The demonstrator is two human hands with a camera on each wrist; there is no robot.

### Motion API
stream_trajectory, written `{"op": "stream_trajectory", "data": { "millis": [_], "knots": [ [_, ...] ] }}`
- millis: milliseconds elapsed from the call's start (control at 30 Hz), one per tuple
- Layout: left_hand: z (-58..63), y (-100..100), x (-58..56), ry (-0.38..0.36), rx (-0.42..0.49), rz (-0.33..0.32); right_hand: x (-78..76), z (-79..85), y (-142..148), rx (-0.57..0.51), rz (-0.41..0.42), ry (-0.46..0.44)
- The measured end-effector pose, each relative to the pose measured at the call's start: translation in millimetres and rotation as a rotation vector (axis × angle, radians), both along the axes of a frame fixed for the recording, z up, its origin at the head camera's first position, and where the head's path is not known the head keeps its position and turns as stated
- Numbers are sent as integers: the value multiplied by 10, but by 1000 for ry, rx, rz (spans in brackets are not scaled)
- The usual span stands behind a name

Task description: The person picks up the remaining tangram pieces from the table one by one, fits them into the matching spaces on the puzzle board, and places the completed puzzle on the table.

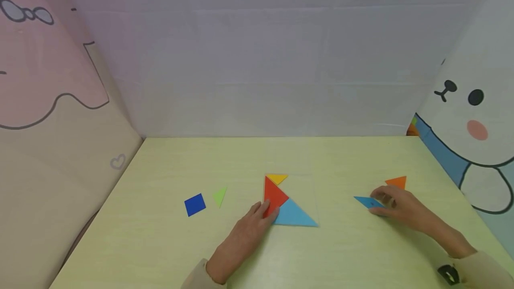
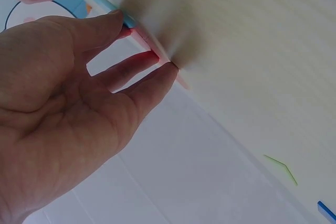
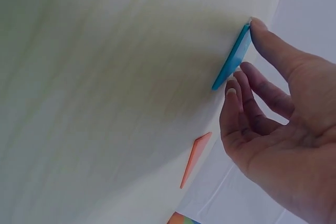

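Note:
My left hand (image 1: 243, 234) rests its fingertips on a red triangle (image 1: 275, 192) and, with the thumb, a light blue triangle (image 1: 296, 215). The red and light blue tangram pieces lie edge to edge. A small yellow triangle (image 1: 278, 178) lies against the upper edge of the red one. To the right, my right hand (image 1: 405, 208) pinches a blue tangram piece (image 1: 364, 200) between thumb and fingers. Its thumb is on one end in the right wrist view, and the fingers partly hide the piece in the head view. Just behind that hand lies an orange triangle (image 1: 397, 182).
On the left side of the pale table (image 1: 132, 240) lie a dark blue square (image 1: 195, 204) and a light green triangle (image 1: 220, 196). Faint square lines surround the middle pieces. Printed cloth hangs at both sides, and a plain pale sheet (image 1: 257, 66) rises behind.

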State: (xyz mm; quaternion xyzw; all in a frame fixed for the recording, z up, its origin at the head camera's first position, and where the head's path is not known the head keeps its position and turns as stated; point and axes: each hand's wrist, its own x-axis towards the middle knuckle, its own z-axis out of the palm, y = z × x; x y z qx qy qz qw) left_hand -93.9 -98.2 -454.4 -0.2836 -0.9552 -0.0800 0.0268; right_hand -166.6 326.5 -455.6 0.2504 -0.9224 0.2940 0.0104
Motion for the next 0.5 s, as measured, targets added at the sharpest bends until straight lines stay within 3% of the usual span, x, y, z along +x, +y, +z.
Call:
{"op": "stream_trajectory", "data": {
  "millis": [500],
  "knots": [
    [-14, -3, 5, 6, 9, 0, 42, 7, -42, 33, -112, -81]
  ]
}}
